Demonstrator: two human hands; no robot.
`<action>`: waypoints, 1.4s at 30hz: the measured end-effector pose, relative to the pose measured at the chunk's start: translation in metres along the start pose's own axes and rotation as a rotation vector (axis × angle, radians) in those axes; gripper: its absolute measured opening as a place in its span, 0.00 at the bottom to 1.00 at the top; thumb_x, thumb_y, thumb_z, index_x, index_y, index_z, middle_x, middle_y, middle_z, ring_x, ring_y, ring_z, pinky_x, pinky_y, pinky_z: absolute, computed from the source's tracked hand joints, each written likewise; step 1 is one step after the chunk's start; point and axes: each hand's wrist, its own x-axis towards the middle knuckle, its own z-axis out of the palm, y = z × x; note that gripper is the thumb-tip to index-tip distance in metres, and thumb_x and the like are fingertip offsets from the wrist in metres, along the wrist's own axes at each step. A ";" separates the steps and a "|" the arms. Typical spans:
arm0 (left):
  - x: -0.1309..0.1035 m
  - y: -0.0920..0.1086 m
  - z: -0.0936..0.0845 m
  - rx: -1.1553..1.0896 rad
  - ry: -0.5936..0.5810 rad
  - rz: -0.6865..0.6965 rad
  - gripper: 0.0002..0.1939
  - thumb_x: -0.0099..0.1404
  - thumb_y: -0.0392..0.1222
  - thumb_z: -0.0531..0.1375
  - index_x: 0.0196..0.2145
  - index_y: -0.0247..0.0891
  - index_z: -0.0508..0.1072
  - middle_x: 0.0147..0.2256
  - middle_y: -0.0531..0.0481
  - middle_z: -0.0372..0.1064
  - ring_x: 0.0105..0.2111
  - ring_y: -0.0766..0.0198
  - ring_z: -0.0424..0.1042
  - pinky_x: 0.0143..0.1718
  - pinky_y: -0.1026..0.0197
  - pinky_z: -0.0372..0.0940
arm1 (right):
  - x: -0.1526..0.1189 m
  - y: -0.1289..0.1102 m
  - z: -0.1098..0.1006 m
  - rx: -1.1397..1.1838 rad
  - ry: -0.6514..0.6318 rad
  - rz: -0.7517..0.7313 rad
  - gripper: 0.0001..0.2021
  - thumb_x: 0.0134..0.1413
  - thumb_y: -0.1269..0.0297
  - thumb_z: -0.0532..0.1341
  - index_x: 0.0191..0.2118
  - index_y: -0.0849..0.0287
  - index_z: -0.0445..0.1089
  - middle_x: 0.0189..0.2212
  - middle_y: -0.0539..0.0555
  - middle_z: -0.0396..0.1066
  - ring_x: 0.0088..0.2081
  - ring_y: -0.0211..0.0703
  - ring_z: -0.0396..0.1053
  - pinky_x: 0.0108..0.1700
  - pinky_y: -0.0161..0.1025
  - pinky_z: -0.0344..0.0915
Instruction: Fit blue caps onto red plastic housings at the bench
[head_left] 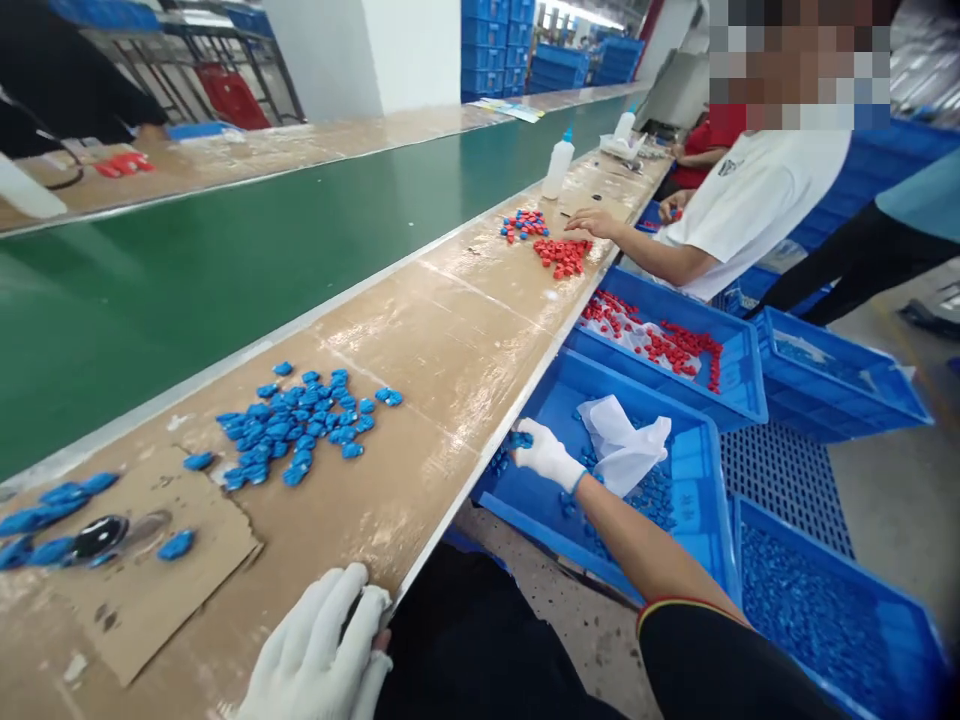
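My left hand [319, 645], in a white knit glove, lies on the table's near edge. Its fingers are stretched out, and it holds nothing. To the right, my right hand [546, 452], also gloved, is over a blue bin [697, 470] below the table edge. Its fingers are closed on small blue parts [520, 440], whose exact kind I cannot make out. More blue pieces and a crumpled white plastic bag [626, 440] lie in that bin. A pile of blue pieces [296, 420] sits on the table, ahead of my left hand.
Cardboard [165, 610] with a dark, shiny round thing [100, 537] lies at left. A green conveyor belt [262, 255] runs alongside. Farther along are red pieces [562, 257], a co-worker's hand [592, 222] and a bottle [558, 168]. Another bin [739, 350] holds red pieces.
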 end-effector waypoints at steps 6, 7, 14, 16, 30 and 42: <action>0.005 0.019 -0.002 -0.183 0.053 -0.219 0.14 0.71 0.32 0.60 0.52 0.42 0.74 0.58 0.44 0.76 0.59 0.46 0.73 0.65 0.43 0.64 | -0.034 -0.056 -0.080 -0.144 -0.014 -0.231 0.19 0.44 0.53 0.77 0.41 0.54 0.77 0.42 0.54 0.77 0.46 0.54 0.75 0.54 0.53 0.75; 0.007 0.021 -0.002 -0.203 0.073 -0.245 0.14 0.70 0.31 0.60 0.51 0.42 0.74 0.57 0.45 0.76 0.60 0.47 0.73 0.66 0.44 0.63 | -0.028 -0.072 -0.082 -0.156 -0.014 -0.335 0.18 0.47 0.52 0.76 0.42 0.53 0.78 0.43 0.55 0.77 0.46 0.53 0.75 0.53 0.51 0.75; 0.018 0.022 -0.017 -0.233 -0.002 -0.305 0.19 0.61 0.26 0.60 0.47 0.42 0.73 0.52 0.48 0.77 0.54 0.52 0.74 0.62 0.48 0.69 | 0.069 -0.188 0.052 -0.346 -0.275 -0.781 0.08 0.50 0.61 0.69 0.37 0.54 0.75 0.41 0.55 0.72 0.48 0.54 0.74 0.56 0.50 0.73; 0.019 0.023 -0.020 -0.259 -0.026 -0.323 0.18 0.60 0.27 0.61 0.46 0.43 0.72 0.50 0.49 0.77 0.52 0.52 0.74 0.61 0.47 0.70 | 0.094 -0.211 0.107 -0.505 -0.350 -0.750 0.15 0.49 0.64 0.68 0.45 0.55 0.77 0.48 0.57 0.73 0.50 0.54 0.75 0.57 0.48 0.73; 0.021 0.024 -0.022 -0.295 -0.052 -0.350 0.17 0.58 0.26 0.60 0.42 0.42 0.69 0.47 0.48 0.74 0.48 0.51 0.73 0.56 0.46 0.72 | 0.108 -0.231 0.116 -0.387 -0.423 -0.717 0.31 0.55 0.50 0.71 0.64 0.53 0.73 0.65 0.62 0.73 0.67 0.65 0.68 0.70 0.62 0.64; 0.018 0.016 -0.011 -0.104 0.037 -0.172 0.12 0.72 0.29 0.59 0.50 0.39 0.72 0.55 0.39 0.76 0.55 0.42 0.74 0.56 0.42 0.69 | -0.038 0.007 -0.040 -0.592 -0.175 -0.139 0.24 0.54 0.54 0.66 0.57 0.53 0.78 0.55 0.65 0.79 0.59 0.74 0.75 0.61 0.67 0.72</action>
